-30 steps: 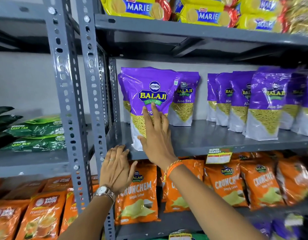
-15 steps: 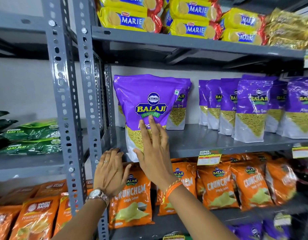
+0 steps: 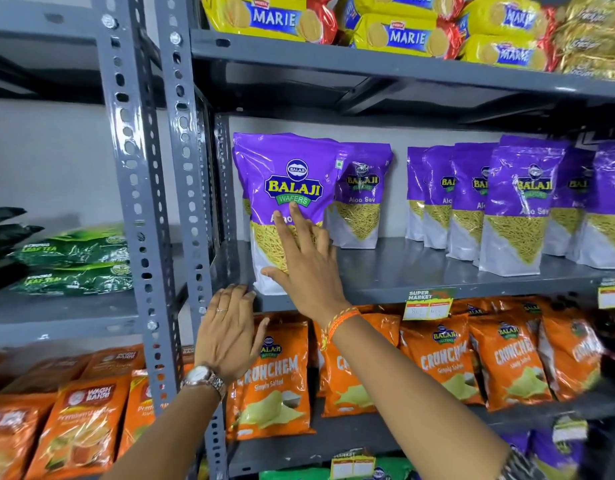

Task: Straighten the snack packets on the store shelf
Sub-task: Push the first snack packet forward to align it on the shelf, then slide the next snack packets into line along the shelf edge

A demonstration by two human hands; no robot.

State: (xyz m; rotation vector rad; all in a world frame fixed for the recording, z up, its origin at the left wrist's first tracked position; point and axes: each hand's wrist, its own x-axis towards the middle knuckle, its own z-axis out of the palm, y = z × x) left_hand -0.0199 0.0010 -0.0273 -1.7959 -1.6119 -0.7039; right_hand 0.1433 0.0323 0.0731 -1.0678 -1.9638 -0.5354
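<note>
The right hand point(image 3: 307, 268) lies flat against an upright purple packet point(image 3: 288, 188); the left hand point(image 3: 228, 332) rests on the shelf edge point(image 3: 368, 292).

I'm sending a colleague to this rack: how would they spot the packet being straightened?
Find the grey slotted-steel rack's middle shelf, under the yellow Marie biscuit packs. At its far left end stands a purple-and-white Balaji Aloo Sev pouch. It alone sits at the front edge, ahead of its neighbours, with the right hand flat against it.

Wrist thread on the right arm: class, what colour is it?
Orange, with some yellow strands, tied round the right wrist just below the right hand. The head view shows it.
</note>
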